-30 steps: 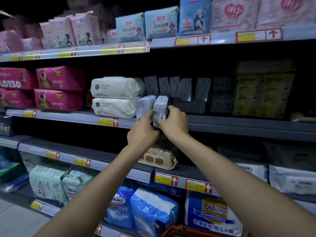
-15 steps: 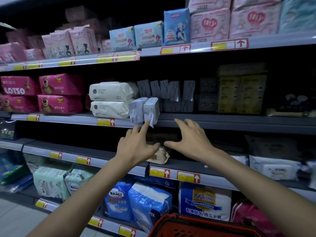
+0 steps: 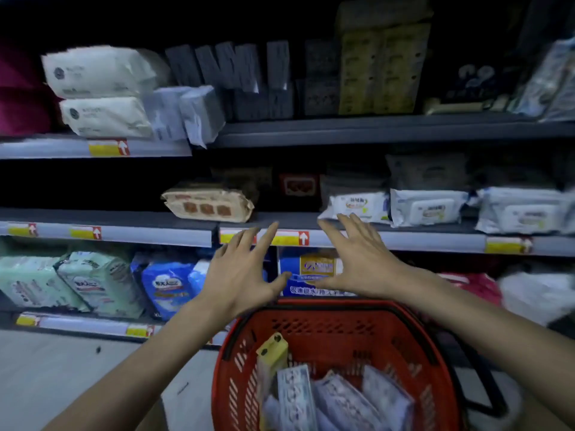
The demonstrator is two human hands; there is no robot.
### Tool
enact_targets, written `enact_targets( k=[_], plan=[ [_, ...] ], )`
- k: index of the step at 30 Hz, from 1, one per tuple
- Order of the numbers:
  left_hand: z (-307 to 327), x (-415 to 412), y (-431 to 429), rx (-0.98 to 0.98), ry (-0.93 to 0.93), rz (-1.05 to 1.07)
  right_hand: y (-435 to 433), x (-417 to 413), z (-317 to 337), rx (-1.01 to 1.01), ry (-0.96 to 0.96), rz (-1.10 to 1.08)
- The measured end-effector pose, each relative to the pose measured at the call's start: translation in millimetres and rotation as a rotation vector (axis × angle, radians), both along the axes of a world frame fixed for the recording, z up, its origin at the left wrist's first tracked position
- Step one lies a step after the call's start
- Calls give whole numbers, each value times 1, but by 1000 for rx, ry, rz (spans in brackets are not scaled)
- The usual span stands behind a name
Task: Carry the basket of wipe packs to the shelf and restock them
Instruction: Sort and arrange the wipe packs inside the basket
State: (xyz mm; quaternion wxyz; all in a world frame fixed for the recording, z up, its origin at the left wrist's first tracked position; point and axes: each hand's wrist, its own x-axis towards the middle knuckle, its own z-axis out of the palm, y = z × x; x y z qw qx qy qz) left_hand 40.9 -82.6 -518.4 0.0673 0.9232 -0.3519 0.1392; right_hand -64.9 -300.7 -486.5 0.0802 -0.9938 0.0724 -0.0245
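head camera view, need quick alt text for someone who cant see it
Two empty hands, left hand and right hand, spread open above a red basket of wipe packs, facing dim store shelves stocked with wipes.

My left hand [image 3: 239, 276] and right hand [image 3: 362, 259] are bare, with no gloves, rings or watch that I can make out in this blurred, dim view. Both forearms are uncovered as far as the frame's bottom edge.

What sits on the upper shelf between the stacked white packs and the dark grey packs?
Two small pale wipe packs, upright at the shelf edge, beside the white packs and before the grey packs; head view.
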Motion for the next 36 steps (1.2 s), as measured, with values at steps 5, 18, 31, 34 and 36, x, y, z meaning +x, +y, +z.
enact_targets(
  k=[5,18,31,34,36],
  plan=[
    [-68,-15,-19,91,131,-38,-27,-22,-70,7,122,-21],
    [-248,-12,-56,811,419,-357,-56,-66,-215,-122,606,145],
    [-315,10,-116,1382,185,-655,-54,-77,-249,-227,687,286],
    [-317,10,-121,1413,77,-749,-55,-72,-246,-233,686,279],
    [-314,8,-123,1416,5,-790,-55,-71,-244,-241,677,279]
  ],
)
